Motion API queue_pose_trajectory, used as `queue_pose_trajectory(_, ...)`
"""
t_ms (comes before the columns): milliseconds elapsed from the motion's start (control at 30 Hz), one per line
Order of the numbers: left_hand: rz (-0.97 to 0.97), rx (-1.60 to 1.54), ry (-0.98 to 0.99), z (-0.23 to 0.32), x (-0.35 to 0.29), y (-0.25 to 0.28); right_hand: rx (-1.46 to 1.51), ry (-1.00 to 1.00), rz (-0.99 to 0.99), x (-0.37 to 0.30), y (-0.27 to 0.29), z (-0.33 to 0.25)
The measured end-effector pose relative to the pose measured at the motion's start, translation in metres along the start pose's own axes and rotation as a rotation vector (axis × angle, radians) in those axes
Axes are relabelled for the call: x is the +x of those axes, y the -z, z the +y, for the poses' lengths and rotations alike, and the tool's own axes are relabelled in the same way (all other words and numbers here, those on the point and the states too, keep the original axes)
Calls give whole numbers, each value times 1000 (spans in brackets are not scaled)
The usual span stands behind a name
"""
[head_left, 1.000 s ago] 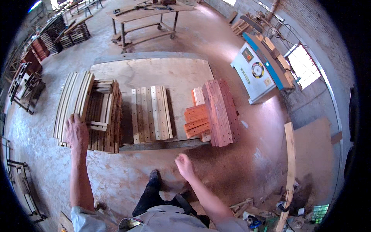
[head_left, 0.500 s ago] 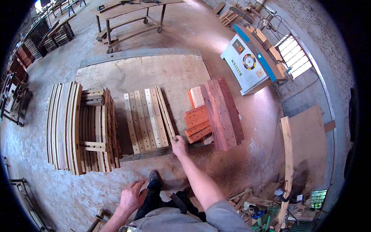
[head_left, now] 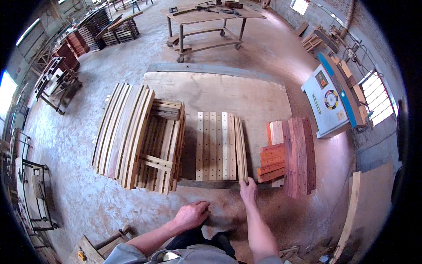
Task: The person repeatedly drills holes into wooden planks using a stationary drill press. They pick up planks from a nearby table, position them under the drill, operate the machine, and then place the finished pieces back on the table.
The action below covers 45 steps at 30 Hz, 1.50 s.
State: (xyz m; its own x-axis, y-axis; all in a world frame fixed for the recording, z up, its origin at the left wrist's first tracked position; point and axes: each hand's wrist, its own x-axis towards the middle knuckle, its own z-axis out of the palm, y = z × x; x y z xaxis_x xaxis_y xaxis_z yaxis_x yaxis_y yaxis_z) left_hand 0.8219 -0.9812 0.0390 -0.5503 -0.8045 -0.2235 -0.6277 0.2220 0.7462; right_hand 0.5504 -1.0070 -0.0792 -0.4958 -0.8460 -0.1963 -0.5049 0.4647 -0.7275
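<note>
My right hand (head_left: 248, 192) closes around the near end of a pale wooden slat (head_left: 241, 152) with holes. That slat stands on edge at the right side of a row of drilled pale slats (head_left: 216, 147) lying side by side. In front of my body hangs my left hand (head_left: 192, 214), empty, its fingers loosely bent and apart from the wood. Left of the row rises a tall stack of pale slats (head_left: 121, 136). To the right are orange-red slats (head_left: 271, 161) and a pile of dark red drilled slats (head_left: 300, 156).
The slats rest on a low wooden board (head_left: 220, 90) on the floor. Beyond it stands a wheeled table (head_left: 211, 16) with tools on top. A white and blue machine (head_left: 327, 99) is at the far right. A long timber piece (head_left: 349, 215) leans at the near right.
My view has swung left, so the scene sits farther right. My left hand has come forward and inward, its fingers less spread. The right hand stays on the slat's near end.
</note>
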Motion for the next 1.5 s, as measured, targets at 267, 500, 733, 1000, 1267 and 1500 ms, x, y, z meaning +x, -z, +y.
queue_pose_trajectory(267, -201, -159, 67, 22, 27, -45, 1073, -520, -283, -108, 32, 42)
queue_pose_trajectory(500, -88, -533, 144, 56, 56, -53, 1082, -467, -350, -208, 102, 33)
queue_pose_trajectory(733, 26, -1190, 207, 135, 42, -97, 572, -48, 26, -317, 151, 116)
queue_pose_trajectory(1000, -360, -1338, 78, 267, -44, -228, 641, -226, 395, -460, 294, 155)
queue_pose_trajectory(1267, -700, -1131, 48, 411, -114, -373, 858, -230, 842, -601, 376, 264)
queue_pose_trajectory(1500, -1062, -1117, 63, 503, -171, -489, 843, -151, 1263, -696, 431, 310)
